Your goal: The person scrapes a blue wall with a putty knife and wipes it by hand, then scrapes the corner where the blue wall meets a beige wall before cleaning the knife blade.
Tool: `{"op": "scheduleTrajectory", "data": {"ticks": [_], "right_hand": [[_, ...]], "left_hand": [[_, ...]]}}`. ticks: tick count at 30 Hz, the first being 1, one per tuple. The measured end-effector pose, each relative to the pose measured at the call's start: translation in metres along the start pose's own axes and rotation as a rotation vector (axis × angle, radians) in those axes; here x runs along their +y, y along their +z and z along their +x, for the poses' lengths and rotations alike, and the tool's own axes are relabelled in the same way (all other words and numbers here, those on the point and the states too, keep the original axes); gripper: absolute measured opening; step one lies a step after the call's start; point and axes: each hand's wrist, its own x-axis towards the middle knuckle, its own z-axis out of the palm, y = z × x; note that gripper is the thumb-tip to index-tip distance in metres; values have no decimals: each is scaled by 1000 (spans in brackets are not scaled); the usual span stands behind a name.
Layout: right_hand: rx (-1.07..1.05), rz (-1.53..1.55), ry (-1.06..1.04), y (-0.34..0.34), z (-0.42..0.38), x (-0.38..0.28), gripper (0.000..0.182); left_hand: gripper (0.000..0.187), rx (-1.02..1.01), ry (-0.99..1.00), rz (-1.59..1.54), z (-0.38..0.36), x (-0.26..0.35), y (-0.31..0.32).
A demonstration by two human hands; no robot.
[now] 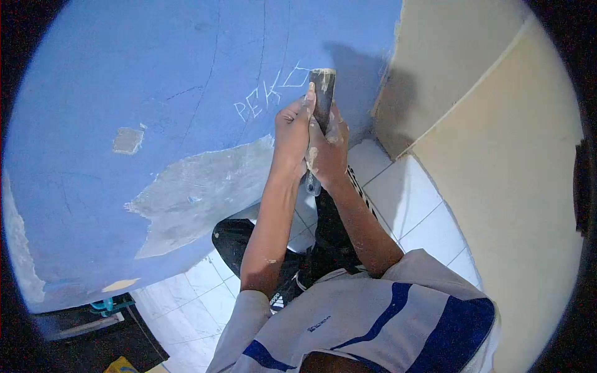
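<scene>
A putty knife (324, 99) with a dark, broad blade is held up in front of the blue wall. Pale paste coats its top edge, and the end of its handle shows below my hands. My right hand (331, 144), smeared with the same paste, is closed round the knife, with the handle mostly hidden in it. My left hand (292, 132) is closed against the blade's left side, a fingertip pressed on its edge. Behind the blade, white letters (261, 102) are scratched into the blue wall (155, 56).
Paint is stripped off in a large grey patch (205, 180) and a small grey patch (128, 140). A beige wall (504, 155) rises on the right. White floor tiles (416, 196) lie below. At the lower left stands a black item (106, 342) with something turquoise on it.
</scene>
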Motion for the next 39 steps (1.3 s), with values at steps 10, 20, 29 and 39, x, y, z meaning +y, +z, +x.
{"op": "scheduleTrajectory", "data": {"ticks": [10, 20, 29, 39], "right_hand": [[18, 371, 196, -3, 8, 8, 37], [-257, 735, 328, -73, -21, 30, 16], [-78, 547, 413, -141, -65, 67, 21], [-289, -185, 175, -155, -53, 109, 44]], "left_hand": [[30, 61, 70, 189, -1, 0, 2], [34, 275, 1158, 1464, -24, 25, 10], [62, -961, 479, 1829, 6, -27, -38], [66, -673, 625, 2226, -5, -36, -44]]}}
